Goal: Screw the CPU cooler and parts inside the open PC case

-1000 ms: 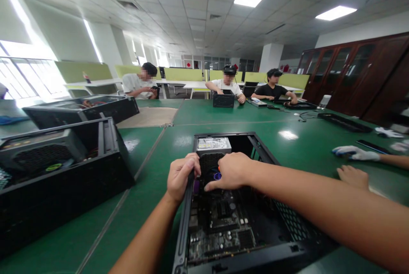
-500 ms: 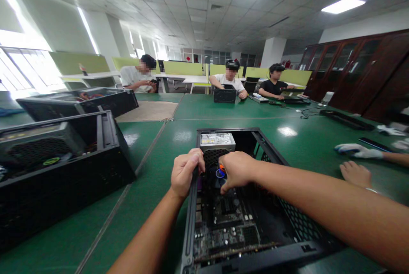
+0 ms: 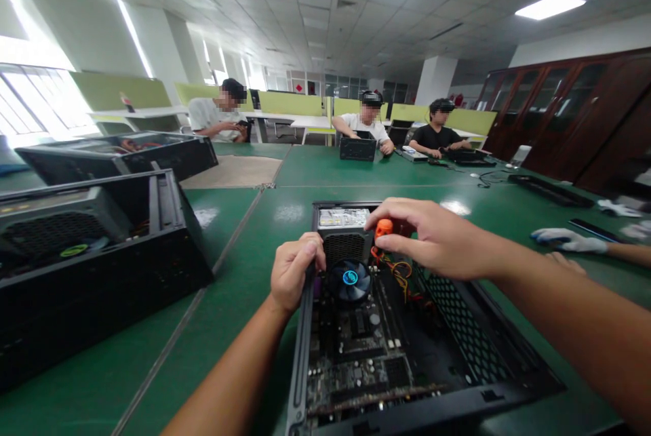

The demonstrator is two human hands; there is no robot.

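An open black computer case lies in front of me, with its insides showing. My left hand is closed around the case's left rim near the far end. Over the far right part of the case, my right hand holds an orange-handled screwdriver between thumb and fingers; its shaft is hidden. Below and left of that hand is a round CPU fan with a blue hub, on the motherboard. A silver power supply sits at the far end. Coloured wires run beneath the right hand.
Two more open computer cases stand on the green table to the left. At the right, a co-worker's gloved hand rests near a dark flat object. Several people sit across the table, one behind a black case.
My right hand has risen from over the fan and moved right with the orange-handled screwdriver, uncovering the fan. My left hand stays on the rim.
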